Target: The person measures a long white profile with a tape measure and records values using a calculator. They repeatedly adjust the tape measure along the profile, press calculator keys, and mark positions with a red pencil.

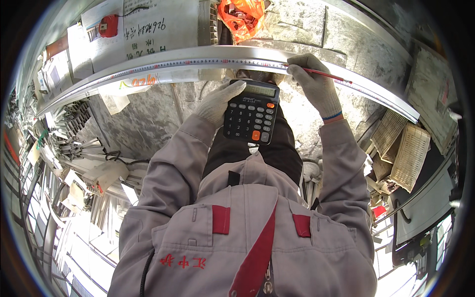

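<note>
My left hand (216,105), in a pale knitted glove, is closed on the left edge of a black desk calculator (242,120). Its thumb lies near the display, and the keys, some of them orange, face up. In my gloved right hand (318,90) is a slim red pencil (326,74), held between the fingers and pointing left. The fingertips are at a long silvery metal bar (381,93), close to a white measuring scale (173,63) with dark and red marks running along it. Whether they touch the bar, I cannot tell.
Beyond the bar at left are paper-covered boards (168,29) with handwriting and a red tape measure (109,25). An orange plastic bag (241,20) of small dark pieces sits at the back. Metal profiles (74,121) are piled at left; wicker-like baskets (410,156) stand at right.
</note>
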### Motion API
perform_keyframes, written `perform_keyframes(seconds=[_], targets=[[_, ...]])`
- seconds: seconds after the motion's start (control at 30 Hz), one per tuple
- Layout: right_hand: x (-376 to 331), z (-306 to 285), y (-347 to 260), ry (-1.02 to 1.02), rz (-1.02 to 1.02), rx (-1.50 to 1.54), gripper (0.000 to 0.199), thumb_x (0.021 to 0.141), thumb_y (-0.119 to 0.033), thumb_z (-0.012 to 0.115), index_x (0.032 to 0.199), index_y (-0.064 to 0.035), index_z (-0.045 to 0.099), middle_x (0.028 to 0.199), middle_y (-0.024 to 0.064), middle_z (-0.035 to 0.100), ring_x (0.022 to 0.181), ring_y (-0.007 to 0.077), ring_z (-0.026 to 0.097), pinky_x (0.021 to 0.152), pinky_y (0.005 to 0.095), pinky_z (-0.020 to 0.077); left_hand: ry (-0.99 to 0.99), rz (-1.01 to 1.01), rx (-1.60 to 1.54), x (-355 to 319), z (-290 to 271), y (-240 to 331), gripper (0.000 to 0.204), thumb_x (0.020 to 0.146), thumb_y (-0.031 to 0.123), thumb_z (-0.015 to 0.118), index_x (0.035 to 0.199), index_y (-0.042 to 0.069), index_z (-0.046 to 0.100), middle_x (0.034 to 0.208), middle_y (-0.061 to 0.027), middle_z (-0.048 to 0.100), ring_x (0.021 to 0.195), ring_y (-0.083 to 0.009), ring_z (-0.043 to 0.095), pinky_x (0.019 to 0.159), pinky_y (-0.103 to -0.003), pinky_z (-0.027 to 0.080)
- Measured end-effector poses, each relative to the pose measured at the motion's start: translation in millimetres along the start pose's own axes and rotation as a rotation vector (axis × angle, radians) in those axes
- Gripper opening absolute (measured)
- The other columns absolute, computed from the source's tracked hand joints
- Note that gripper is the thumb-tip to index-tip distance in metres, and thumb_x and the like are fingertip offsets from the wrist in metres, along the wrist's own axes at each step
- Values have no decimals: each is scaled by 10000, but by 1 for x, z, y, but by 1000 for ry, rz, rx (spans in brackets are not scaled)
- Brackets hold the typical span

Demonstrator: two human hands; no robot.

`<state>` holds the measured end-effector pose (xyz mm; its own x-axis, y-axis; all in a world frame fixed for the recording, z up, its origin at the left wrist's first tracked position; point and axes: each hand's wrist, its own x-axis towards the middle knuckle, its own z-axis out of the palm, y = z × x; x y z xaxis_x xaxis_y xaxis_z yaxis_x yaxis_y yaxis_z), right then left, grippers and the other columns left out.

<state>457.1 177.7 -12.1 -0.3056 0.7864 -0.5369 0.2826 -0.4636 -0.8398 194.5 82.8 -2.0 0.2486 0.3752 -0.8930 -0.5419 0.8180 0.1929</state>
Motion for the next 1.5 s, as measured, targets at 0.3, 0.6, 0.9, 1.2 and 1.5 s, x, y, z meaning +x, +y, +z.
perform_keyframes(seconds=[0.3, 0.6, 0.9, 1.2, 1.5], targets=[[21, 22, 7, -29, -118, -67, 168, 1013, -176, 699, 1068, -17, 701, 919, 33, 721, 851, 91, 653, 751, 277, 539, 66, -26, -54, -8, -9, -11, 384, 1025, 244, 692, 1325, 16, 619, 1100, -81, 722, 895, -148, 733, 776, -304, 626], [31, 32, 21, 4, -203, -191, 180, 1009, -212, 703, 1052, -37, 705, 888, 45, 723, 822, 106, 659, 730, 291, 538, 73, -92, -75, -5, -21, -30, 331, 1016, 248, 710, 1265, 35, 664, 1036, -45, 732, 855, -119, 729, 742, -278, 622], [31, 34, 21, 16, -199, -177, 167, 1008, -209, 713, 1054, -48, 709, 880, 47, 728, 817, 110, 669, 738, 292, 545, 42, -94, -109, 4, -33, -43, 304, 1022, 250, 699, 1252, 52, 675, 1027, -34, 730, 854, -108, 725, 737, -268, 619], [32, 34, 21, 19, -220, -175, 161, 1001, -204, 719, 1037, -47, 715, 881, 48, 725, 820, 115, 665, 739, 297, 541, 52, -113, -61, -6, -26, -36, 248, 1034, 255, 680, 1200, 71, 682, 990, -21, 723, 820, -103, 722, 718, -263, 624], [32, 35, 20, 10, -206, -191, 163, 1007, -206, 709, 1042, -47, 717, 886, 47, 725, 819, 117, 665, 737, 297, 539, 48, -117, -57, -4, -32, -40, 257, 1034, 258, 679, 1213, 74, 692, 1006, -13, 722, 832, -87, 715, 718, -249, 612]])
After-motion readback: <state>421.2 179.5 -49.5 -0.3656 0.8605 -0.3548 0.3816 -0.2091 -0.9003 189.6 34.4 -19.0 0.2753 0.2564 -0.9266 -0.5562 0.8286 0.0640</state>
